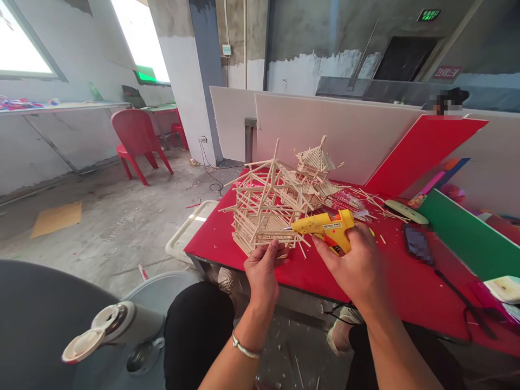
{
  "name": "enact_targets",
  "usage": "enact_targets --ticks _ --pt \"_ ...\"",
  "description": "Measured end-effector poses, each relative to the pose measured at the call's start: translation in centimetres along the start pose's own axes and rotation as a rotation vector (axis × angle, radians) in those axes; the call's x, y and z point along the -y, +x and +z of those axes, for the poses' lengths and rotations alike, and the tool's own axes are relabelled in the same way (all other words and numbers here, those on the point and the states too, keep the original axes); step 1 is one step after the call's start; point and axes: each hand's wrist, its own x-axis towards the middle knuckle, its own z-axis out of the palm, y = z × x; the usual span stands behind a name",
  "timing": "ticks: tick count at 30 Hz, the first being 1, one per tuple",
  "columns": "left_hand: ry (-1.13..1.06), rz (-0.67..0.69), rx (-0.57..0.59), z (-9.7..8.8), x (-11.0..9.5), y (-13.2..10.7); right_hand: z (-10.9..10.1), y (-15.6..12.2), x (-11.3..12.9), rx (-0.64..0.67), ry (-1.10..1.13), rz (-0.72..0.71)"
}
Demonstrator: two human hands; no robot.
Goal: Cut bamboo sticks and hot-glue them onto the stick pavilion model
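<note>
My right hand (361,265) grips a yellow hot glue gun (325,225), its metal nozzle pointing left at a wooden stick model (260,211). This model is an open, many-sided frame of thin sticks with railings and a peaked top, standing at the near edge of the red table (227,260). At its lower front my left hand (264,265) has thumb and fingers pinched together. Whether they grip the model's edge or a small stick, I cannot make out. Behind stands a second stick model (317,160) with a pointed, slatted roof.
Loose sticks and clear plastic wrapping (349,203) lie behind the glue gun. A phone (418,244) and a green board (459,233) are at right. Below left, an open flask (125,322) and a cup (144,355) stand on a stool. A red chair (136,135) stands farther back.
</note>
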Motion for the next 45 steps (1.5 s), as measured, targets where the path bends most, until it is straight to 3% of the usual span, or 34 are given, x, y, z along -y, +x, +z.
enact_targets --ticks 45 --pt "0.042 -0.015 0.050 -0.28 -0.06 0.22 0.03 -0.91 0.36 0.080 0.102 0.042"
